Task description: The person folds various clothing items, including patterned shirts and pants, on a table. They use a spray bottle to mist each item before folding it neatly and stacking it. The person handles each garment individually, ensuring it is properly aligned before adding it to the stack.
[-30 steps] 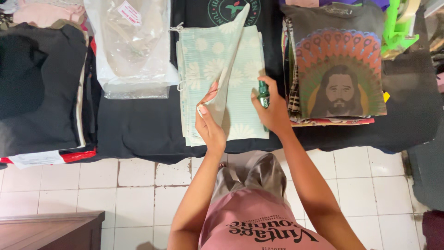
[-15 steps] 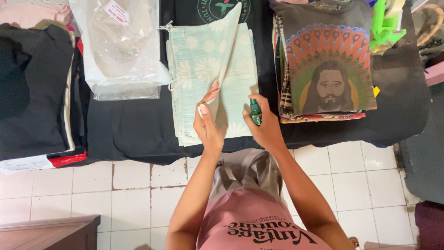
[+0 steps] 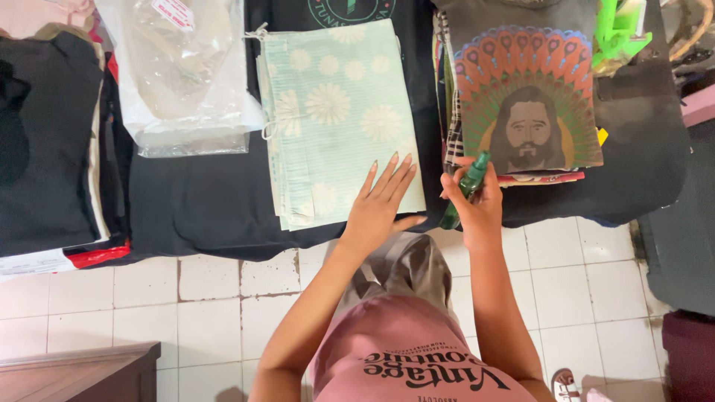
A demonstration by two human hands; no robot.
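Mint daisy-print cloth (image 3: 339, 119), lifted a moment before, lay flat under the open left hand (image 3: 380, 205); beside it, the right hand (image 3: 477, 205) gripped a green bottle (image 3: 465, 187).

Left hand (image 3: 380, 205) flat (fingers spread), right hand (image 3: 477, 205) in closed grip.

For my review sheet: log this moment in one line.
left hand flat on folded floral cloth | right hand gripping green bottle | printed shirt beside
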